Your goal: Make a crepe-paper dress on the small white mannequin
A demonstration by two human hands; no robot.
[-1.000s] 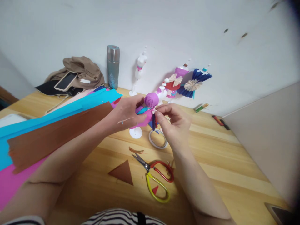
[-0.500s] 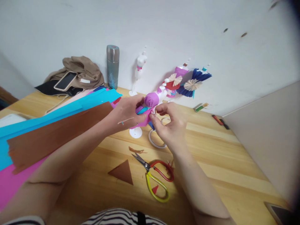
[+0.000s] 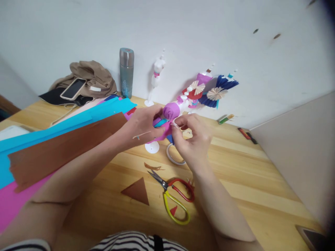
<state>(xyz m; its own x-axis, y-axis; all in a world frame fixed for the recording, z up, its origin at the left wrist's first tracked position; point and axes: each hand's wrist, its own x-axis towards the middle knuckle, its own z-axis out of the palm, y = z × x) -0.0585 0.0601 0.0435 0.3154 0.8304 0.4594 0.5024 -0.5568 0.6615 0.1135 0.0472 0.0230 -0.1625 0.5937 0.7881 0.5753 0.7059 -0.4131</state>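
A small white doll-sized dress form wrapped in purple and pink paper (image 3: 171,111) lies tilted in my left hand (image 3: 148,122), whose fingers curl around it. A blue strip crosses the paper near my left thumb. My right hand (image 3: 192,136) pinches a small whitish piece at the edge of the pink paper; whether it is tape, I cannot tell. A round white base (image 3: 152,147) shows below my left hand. Behind my right fingers, partly hidden, is a roll of tape (image 3: 174,155). Open-bladed scissors (image 3: 164,184) with red and yellow handles lie nearer me.
Brown paper (image 3: 68,146) and blue paper (image 3: 99,111) cover the left side. A brown triangle (image 3: 138,191) is beside the scissors. Along the wall stand a flask (image 3: 126,75), a bare dress form (image 3: 156,78) and dressed forms, one blue (image 3: 226,85). A phone (image 3: 73,89) rests by brown cloth.
My right fingers have shifted slightly right along the pink paper's edge, drawn a little closer together. The dress form stays in my left hand, almost unmoved.
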